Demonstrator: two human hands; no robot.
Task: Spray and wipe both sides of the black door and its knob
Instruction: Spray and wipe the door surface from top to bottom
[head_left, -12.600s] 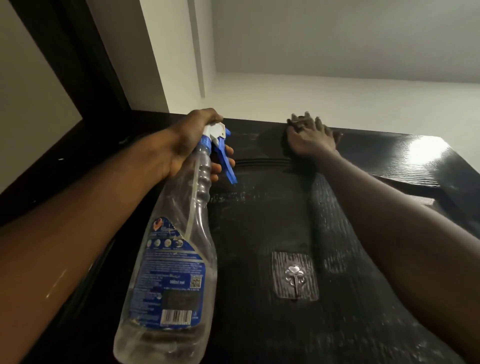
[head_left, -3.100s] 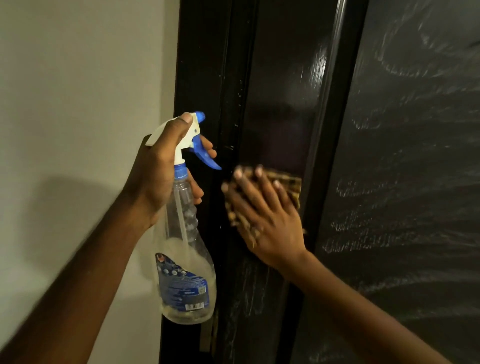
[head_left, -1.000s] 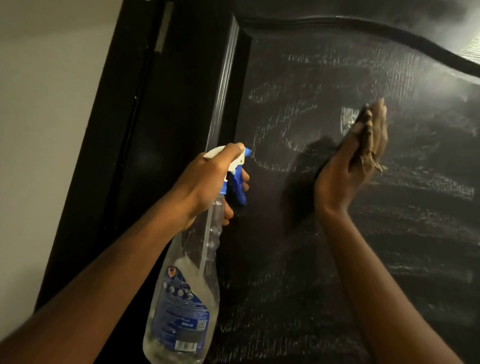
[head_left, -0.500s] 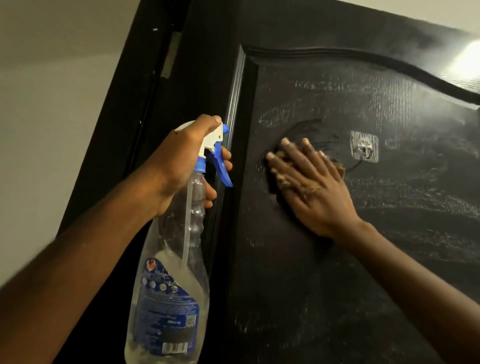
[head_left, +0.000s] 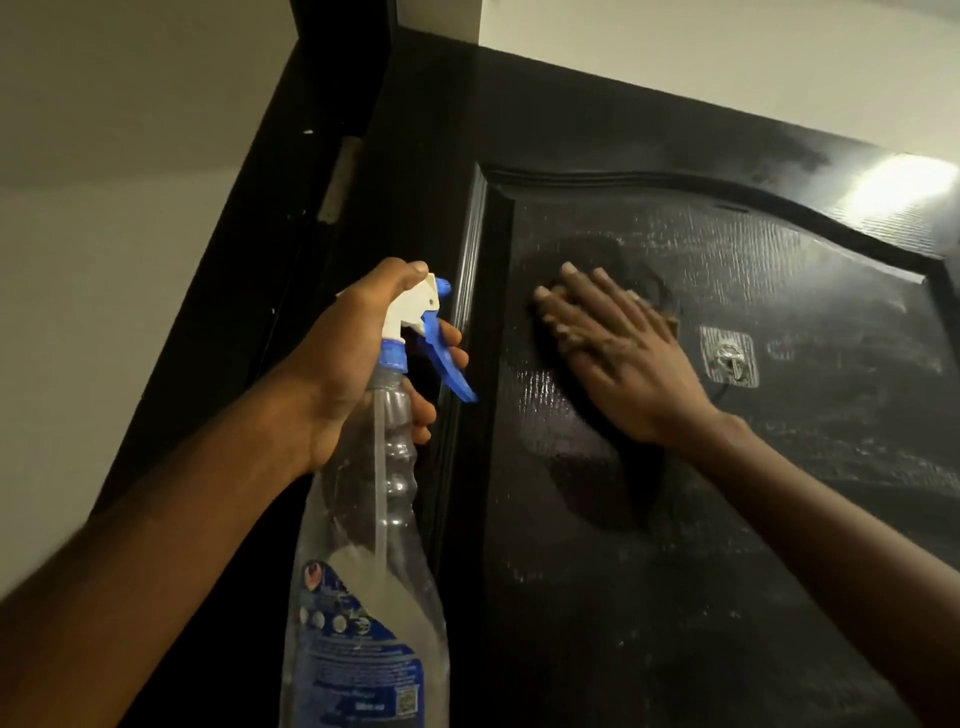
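The black door (head_left: 649, 571) fills the right half of the view, its raised panel streaked with wet spray marks. My right hand (head_left: 618, 358) lies flat on the upper left of the panel and presses a brownish cloth (head_left: 670, 323) against it; only a corner of the cloth shows past my fingers. My left hand (head_left: 358, 364) grips the neck of a clear spray bottle (head_left: 374, 571) with a white head and blue trigger, held just left of the panel's edge, nozzle toward the door. The knob is out of view.
A small metal adhesive hook (head_left: 730, 357) is stuck on the panel just right of my right hand. The black door frame (head_left: 270, 249) with a hinge (head_left: 337, 182) runs along the left. A pale wall (head_left: 104, 260) lies beyond it, and the ceiling above.
My right hand with the cloth has slid from the right part of the panel to its upper left and keeps rubbing there. The view tilted up a little. The bottle stays beside the panel edge.
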